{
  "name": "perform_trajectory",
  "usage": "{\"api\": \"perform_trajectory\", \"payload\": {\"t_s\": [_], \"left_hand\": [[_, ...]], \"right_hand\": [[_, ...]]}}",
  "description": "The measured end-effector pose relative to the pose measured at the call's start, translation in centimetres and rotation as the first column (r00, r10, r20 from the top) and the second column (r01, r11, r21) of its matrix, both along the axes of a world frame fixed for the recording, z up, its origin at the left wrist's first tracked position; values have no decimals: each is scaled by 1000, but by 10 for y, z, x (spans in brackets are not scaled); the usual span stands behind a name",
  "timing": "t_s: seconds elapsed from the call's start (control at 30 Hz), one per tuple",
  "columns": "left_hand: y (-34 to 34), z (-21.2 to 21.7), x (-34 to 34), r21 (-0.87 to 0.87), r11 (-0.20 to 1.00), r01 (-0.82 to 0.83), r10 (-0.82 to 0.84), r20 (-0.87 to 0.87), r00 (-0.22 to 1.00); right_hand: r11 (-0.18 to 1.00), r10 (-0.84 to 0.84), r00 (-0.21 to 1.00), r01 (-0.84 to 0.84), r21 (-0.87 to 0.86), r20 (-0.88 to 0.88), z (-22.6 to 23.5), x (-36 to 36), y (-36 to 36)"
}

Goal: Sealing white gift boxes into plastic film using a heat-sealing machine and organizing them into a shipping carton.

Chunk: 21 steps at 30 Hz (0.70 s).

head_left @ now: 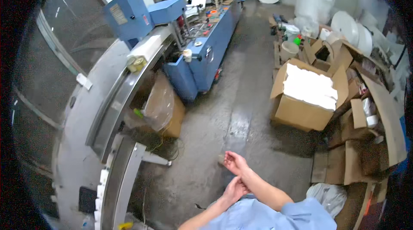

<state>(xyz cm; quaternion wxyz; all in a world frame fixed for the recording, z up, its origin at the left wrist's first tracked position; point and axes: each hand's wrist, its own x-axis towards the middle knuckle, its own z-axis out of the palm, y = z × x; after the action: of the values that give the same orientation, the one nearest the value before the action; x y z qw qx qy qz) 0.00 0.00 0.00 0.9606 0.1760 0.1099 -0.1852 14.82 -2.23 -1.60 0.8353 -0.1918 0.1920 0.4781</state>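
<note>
- The person stands on a wet grey concrete floor (pixel 232 118), both forearms coming up from the lower edge in light blue sleeves (pixel 266 217).
- The right hand (pixel 234 162) is raised in front of the body, fingers loosely curled, its grip empty and half closed around nothing.
- The left hand (pixel 234 190) rests against the right forearm just below the wrist, touching it; its grip lies on the arm, holding no object.
- To the right, well apart from the hands, an open cardboard box (pixel 301 109) stands on the floor, filled with stacked white sheets (pixel 310 86).
- Flattened cardboard (pixel 387 114) lies piled beyond it, with large white paper rolls (pixel 346 26) farther back.
- To the left runs a curved grey metal conveyor (pixel 92 114), leading to a long blue machine (pixel 206 45).
- A bag-lined carton (pixel 165 107) sits under the conveyor.
- A crumpled clear plastic bag (pixel 329 195) lies near the person's right elbow.
</note>
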Motion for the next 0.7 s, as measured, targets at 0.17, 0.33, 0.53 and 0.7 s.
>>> {"api": "perform_trajectory", "payload": {"t_s": [0.17,0.33,0.53,0.7], "left_hand": [[37,14,176,29,971,237,-230,-149,962],[108,56,318,157,959,236,-239,2,971],[191,55,413,90,986,140,-131,-98,987],[266,41,478,208,975,80,-56,-118,991]], "right_hand": [[974,-160,985,167,-155,60,17,162,1],[975,-195,971,207,-79,142,39,323,64],[979,-111,981,135,-154,157,46,414,166],[956,26,991,13,-294,128,22,484,264]]}}
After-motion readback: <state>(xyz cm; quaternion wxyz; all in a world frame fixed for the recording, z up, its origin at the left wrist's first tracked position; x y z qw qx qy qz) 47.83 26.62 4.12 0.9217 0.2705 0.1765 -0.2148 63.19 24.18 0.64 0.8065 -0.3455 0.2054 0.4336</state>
